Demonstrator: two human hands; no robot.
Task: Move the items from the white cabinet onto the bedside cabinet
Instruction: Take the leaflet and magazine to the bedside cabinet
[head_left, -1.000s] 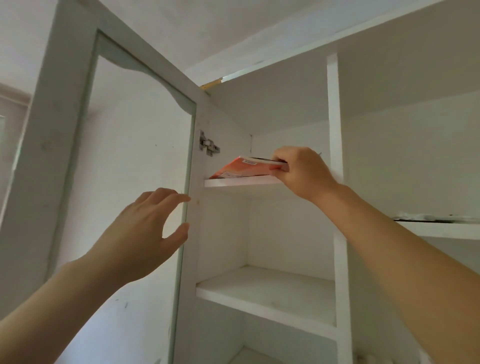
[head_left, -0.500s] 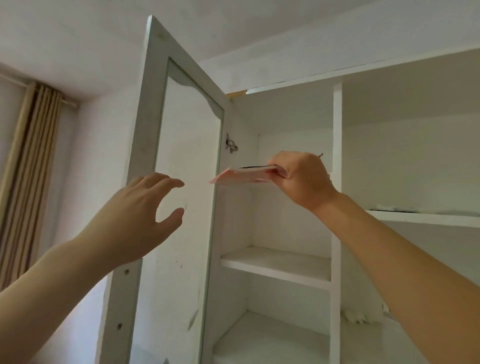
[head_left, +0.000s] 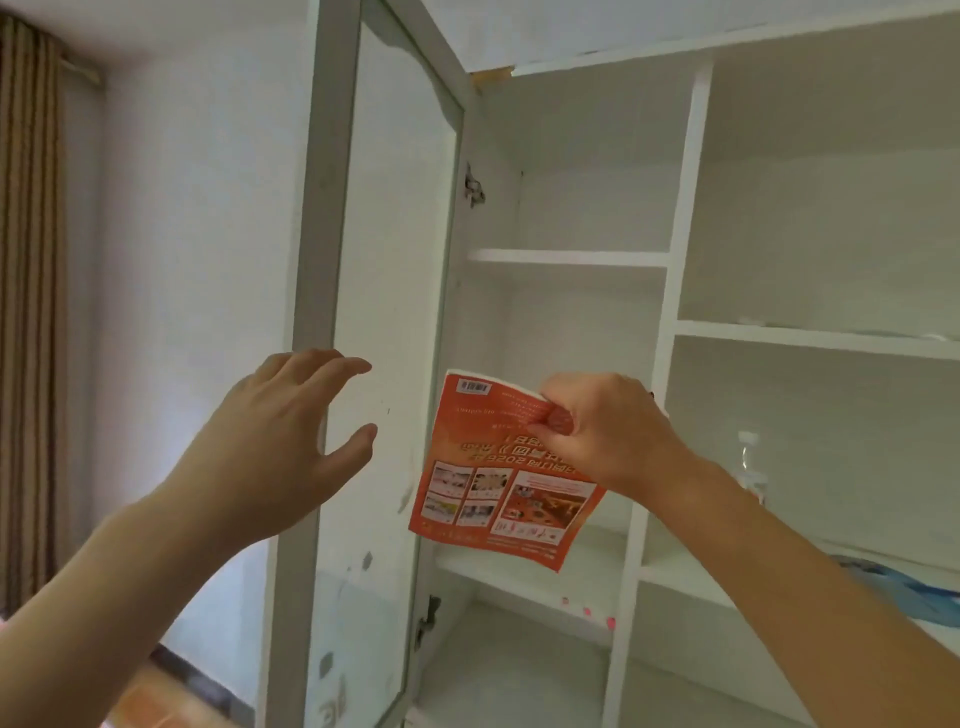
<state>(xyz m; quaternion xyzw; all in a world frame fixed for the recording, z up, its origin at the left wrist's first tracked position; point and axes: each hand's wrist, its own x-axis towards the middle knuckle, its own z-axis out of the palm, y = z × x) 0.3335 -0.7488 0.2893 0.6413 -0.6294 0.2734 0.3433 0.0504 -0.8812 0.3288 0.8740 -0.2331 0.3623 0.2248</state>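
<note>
- Head view: white walls and a brown curtain (head_left: 28, 291) at the left edge of the frame back the white cabinet (head_left: 680, 270), whose door (head_left: 374, 322) stands swung open through the middle of the frame.
- Centre frame, the right hand (head_left: 608, 431) pinches an orange booklet (head_left: 498, 478) near its top edge, thumb across the printed cover. The booklet hangs free in front of the cabinet's left compartment, clear of every shelf.
- Its long axis runs roughly top to bottom, tilted so the lower corner swings toward the lower right; the print reads upside down.
- The left hand (head_left: 280, 441) hovers at centre left in front of the door, fingers spread and relaxed, holding nothing. It sits just left of the booklet, level with it and apart from it.
- Judgement: the right hand alone carries the booklet, so the carry to the bedside cabinet, which is not in view, falls to it.
- At right, a clear bottle (head_left: 750, 462) and something blue (head_left: 904, 587) rest on the lower shelves, probably items still to move.
</note>
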